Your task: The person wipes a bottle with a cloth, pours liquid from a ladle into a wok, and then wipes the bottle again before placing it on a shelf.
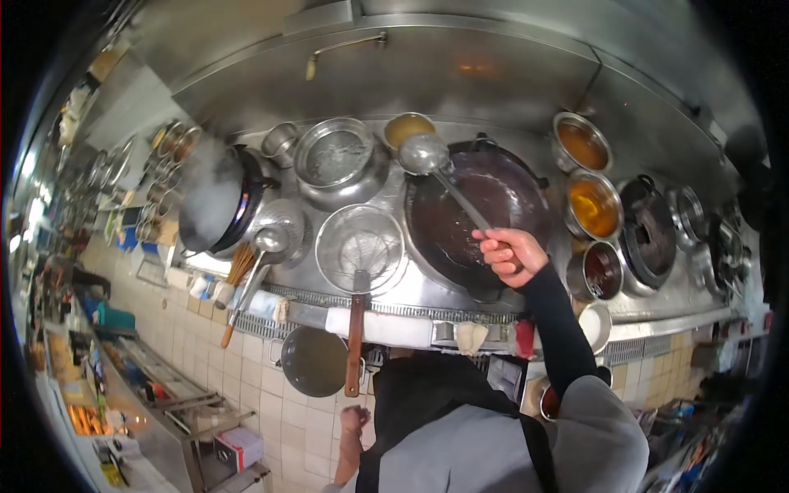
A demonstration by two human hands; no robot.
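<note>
My right hand is closed round the handle of a metal ladle, whose bowl is over the left rim of a large dark wok, beside a bowl of yellowish liquid. The wok holds dark, shiny liquid or residue; which, I cannot tell. Low in the view, my left hand hangs near my body with its fingers curled in and nothing visible in them. Above it lies the wooden handle of a wire-mesh strainer, which rests on the counter.
Left of the strainer are a water pot, a second ladle and a steaming wok. At the right stand bowls of orange liquid, a pot of dark sauce and another wok. A tap juts from the back wall.
</note>
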